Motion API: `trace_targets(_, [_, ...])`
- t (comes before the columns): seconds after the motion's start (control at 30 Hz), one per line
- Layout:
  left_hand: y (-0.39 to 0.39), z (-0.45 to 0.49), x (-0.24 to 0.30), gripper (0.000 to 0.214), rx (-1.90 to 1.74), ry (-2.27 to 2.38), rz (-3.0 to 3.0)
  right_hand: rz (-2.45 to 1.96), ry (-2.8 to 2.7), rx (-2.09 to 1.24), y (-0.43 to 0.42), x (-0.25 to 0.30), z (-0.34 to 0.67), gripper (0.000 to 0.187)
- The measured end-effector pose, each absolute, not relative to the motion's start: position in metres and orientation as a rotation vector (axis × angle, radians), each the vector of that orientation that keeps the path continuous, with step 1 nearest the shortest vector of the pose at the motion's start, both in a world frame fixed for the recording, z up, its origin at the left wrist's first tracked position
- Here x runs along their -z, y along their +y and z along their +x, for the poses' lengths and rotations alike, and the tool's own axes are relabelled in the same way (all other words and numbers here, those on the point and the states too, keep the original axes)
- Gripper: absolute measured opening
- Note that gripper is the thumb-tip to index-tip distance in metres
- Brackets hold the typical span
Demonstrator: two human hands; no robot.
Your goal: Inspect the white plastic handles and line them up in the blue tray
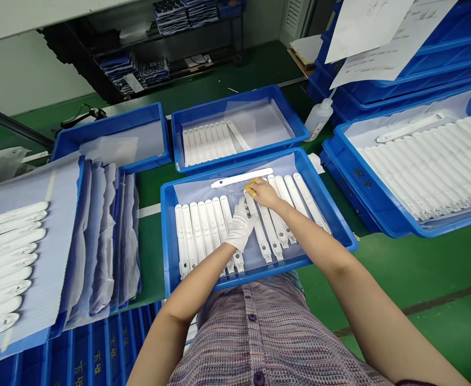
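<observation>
In front of me a blue tray (259, 161) lined with pale sheet holds several long white plastic strips (196, 225), side by side, each with a small dark hole near one end. My left hand (240, 226), in a white glove, is over the tray's middle, its fingers stretched and thumb apart, beside a slanted white strip (258, 230). My right hand (262, 192), with yellow finger covers, pinches at that strip's far end. Its fingertips partly hide the contact. One more white strip (241, 177) lies crosswise along the tray's far side.
Behind stand two blue trays (239, 100) (110, 120), one with several strips. To the right, a stacked tray (410, 228) holds many strips, near a white squeeze bottle (319, 119) and hanging papers (392, 48). At left, strips lie on a lined tray (54, 230) beside upright sheets (109, 236).
</observation>
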State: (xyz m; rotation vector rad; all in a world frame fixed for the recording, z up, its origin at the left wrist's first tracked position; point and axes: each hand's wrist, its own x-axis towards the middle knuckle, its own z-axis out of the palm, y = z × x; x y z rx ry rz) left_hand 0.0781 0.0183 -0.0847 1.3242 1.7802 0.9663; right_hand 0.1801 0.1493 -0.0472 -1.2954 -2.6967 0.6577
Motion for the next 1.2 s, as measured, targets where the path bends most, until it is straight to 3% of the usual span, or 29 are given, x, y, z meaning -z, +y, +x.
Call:
trace_targets(0.17, [0.020, 0.078, 0.069, 0.084, -0.760, 1.801, 1.408, -1.554, -2.586, -0.601, 0.124, 0.031, 0.190, 0.047])
trace_targets(0.3, [0.023, 0.069, 0.071, 0.083, -0.785, 1.775, 1.288, -1.765, -2.576, -0.717, 0.093, 0.026, 0.202, 0.045])
trace_targets(0.53, [0.022, 0.057, 0.067, 0.042, -1.008, 1.540, 0.942, -1.796, -2.433, -0.947, 0.071, 0.032, 0.214, 0.038])
trace_targets(0.6, [0.017, 0.052, 0.055, 0.042, -1.060, 1.424, 0.855, -1.778, -2.333, -1.020, 0.072, 0.034, 0.217, 0.039])
trace_targets(0.8, [-0.012, 0.024, -0.003, 0.042, -1.302, 0.787, 0.348, -1.528, -1.887, -1.396, 0.073, 0.017, 0.218, 0.042])
trace_targets(1.0, [-0.042, 0.004, -0.052, 0.036, -1.350, 0.604, 0.224, -0.809, -0.577, -2.211, 0.052, -0.023, 0.203, 0.027])
trace_targets(1.2, [-0.056, -0.004, -0.065, 0.042, -1.418, 0.778, 0.269, -0.821, -0.592, -2.190, 0.021, -0.041, 0.170, 0.035])
